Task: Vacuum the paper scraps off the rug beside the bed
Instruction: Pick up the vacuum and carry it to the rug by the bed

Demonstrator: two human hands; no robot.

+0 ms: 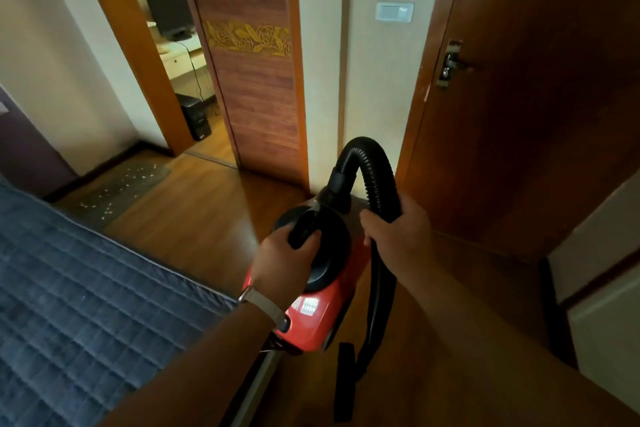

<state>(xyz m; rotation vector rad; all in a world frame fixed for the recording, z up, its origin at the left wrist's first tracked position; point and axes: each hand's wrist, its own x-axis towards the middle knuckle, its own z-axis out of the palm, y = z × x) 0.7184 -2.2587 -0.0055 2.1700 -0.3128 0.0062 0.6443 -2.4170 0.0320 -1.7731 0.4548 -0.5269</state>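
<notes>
Wood floor: vacuum in left hand

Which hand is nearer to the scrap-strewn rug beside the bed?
Left. The left hand, holding the vacuum by its handle, is on the side toward the rug; the right hand, gripping the hose, is farther right. Both are well short of it.

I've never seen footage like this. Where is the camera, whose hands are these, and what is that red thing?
There is no robot here: the one picture comes from a camera worn on a person's head, looking forward and down. The left hand grips the black handle of a red vacuum cleaner; the right hand holds its ribbed black hose. At the left is a bed with a blue quilted cover. Beyond it, on the wooden floor, lies a dark rug sprinkled with white paper scraps, not yet vacuumed.
</notes>
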